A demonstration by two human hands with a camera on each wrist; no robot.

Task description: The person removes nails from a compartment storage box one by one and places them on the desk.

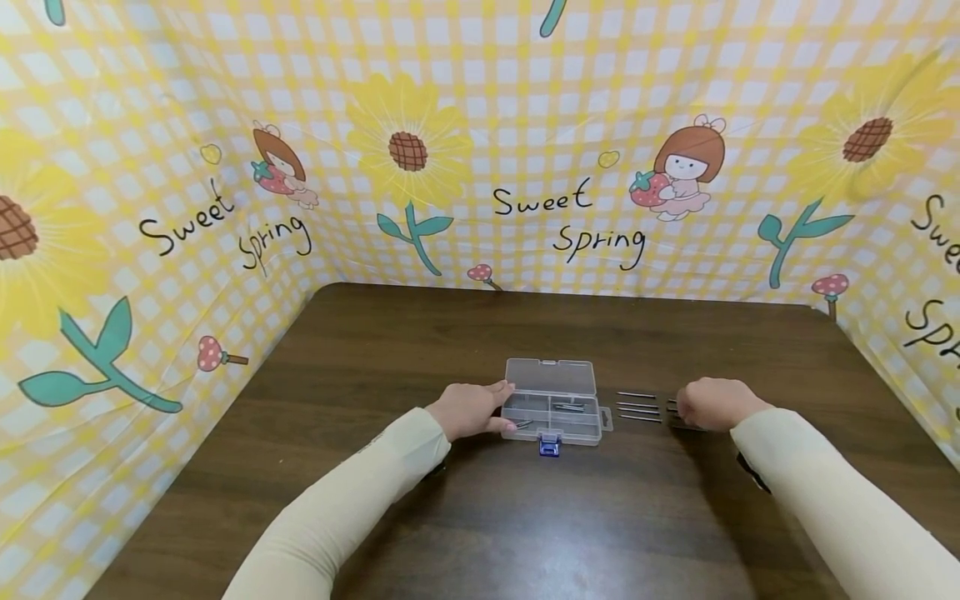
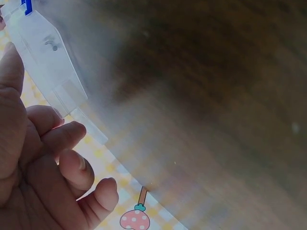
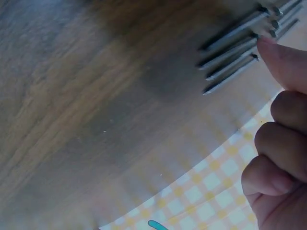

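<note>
A clear plastic compartment box (image 1: 573, 429) with a blue latch (image 1: 550, 446) lies on the table, lid (image 1: 551, 377) raised at the back. Several nails (image 1: 570, 407) are in its compartments. My left hand (image 1: 471, 410) rests against the box's left side, thumb at the front corner and fingers by the lid hinge. To the right, my right hand (image 1: 712, 403) is low over a row of nails (image 3: 232, 72), with its other fingers curled in. Its thumb (image 3: 280, 57) meets the head end of one nail; the index finger is hidden behind.
Between the box and my right hand lies another row of nails (image 1: 637, 408). A hanging tab (image 1: 607, 418) sticks out from the box's right side. The brown wooden table (image 1: 420, 333) is bordered by a yellow checked cloth (image 1: 480, 167) at the back and sides.
</note>
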